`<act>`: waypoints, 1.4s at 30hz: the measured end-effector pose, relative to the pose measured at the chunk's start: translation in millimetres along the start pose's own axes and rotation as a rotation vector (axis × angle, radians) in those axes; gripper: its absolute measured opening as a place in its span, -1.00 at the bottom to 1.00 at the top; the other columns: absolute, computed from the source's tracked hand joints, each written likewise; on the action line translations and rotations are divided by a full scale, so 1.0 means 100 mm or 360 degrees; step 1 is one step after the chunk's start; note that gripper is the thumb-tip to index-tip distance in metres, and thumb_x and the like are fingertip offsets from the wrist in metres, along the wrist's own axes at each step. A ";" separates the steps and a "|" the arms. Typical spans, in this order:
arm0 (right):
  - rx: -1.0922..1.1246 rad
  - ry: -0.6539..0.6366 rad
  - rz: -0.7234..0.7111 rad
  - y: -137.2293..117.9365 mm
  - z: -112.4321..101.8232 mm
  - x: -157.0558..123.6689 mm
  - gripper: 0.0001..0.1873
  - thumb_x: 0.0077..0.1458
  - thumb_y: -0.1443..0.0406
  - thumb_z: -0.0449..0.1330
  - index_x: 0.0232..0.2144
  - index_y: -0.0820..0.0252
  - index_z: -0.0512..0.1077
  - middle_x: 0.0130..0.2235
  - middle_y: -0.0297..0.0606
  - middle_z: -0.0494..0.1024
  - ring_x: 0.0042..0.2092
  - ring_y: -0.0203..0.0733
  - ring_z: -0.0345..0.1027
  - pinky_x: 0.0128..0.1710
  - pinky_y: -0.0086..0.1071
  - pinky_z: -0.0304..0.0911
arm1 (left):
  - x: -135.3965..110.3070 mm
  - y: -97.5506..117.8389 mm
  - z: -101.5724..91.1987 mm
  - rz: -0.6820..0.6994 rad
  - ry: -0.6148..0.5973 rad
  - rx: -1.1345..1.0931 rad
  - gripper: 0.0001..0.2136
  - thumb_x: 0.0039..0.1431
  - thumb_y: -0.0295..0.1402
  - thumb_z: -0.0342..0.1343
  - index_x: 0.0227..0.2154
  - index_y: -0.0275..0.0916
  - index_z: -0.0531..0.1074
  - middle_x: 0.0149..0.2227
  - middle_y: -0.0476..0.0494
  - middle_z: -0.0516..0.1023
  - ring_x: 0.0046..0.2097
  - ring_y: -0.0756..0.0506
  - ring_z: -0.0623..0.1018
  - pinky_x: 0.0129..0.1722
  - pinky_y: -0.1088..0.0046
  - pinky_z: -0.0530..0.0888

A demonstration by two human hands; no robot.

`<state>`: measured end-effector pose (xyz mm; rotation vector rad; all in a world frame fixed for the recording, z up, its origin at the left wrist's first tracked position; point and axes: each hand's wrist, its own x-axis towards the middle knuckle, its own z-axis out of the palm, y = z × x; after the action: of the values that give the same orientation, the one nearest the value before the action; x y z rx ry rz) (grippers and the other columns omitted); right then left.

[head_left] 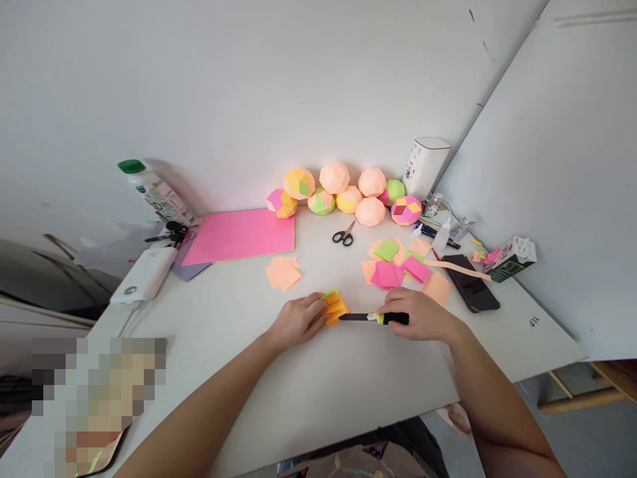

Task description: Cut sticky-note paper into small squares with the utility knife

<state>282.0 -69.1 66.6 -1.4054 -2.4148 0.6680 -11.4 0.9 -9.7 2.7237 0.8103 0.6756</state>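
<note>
Along the back edge of the white, flat surface (338, 392), toward its left end, lies a bright pink rectangular sheet (239, 236); between it and the front edge sits a loose stack of peach paper squares (283, 273). To the right of that stack, roughly midway between the back and front edges, the left hand (297, 322) has its fingers pinching the left side of a small orange-yellow piece of folded paper (336, 307) with a greenish upper edge. This piece should be very light, springy along its creases but easily dented or torn, and dry enough not to slip. The left margin looks the best hold, gripped gently and well away from the steel. At its right side the dark, narrow blade of a black-and-yellow-handled knife (395, 319) meets the paper; whether the tip sits inside a fold cannot be told. The knife is likely light, rigid and sharp, to be taken only by its thick grip, where the right hand (423, 315) has its fingers closed around it. Beyond, toward the right edge, a black phone (470, 282) lies flat.
</note>
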 end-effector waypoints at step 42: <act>-0.0022 0.0026 -0.0046 0.02 0.02 0.01 -0.59 -0.08 0.46 0.10 -0.18 0.13 0.57 -0.30 -0.22 0.50 -0.26 -0.18 0.36 -0.29 -0.35 0.29 | -0.01 -0.05 0.04 0.0132 0.0037 0.0177 -0.80 0.36 -0.33 -0.18 -0.30 -0.21 0.32 -0.14 -0.13 0.53 -0.42 0.00 0.52 -0.47 0.49 0.39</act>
<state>281.8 -68.3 63.7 -1.3733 -2.4268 0.6319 -12.2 4.2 -15.0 2.8683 0.7651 0.7005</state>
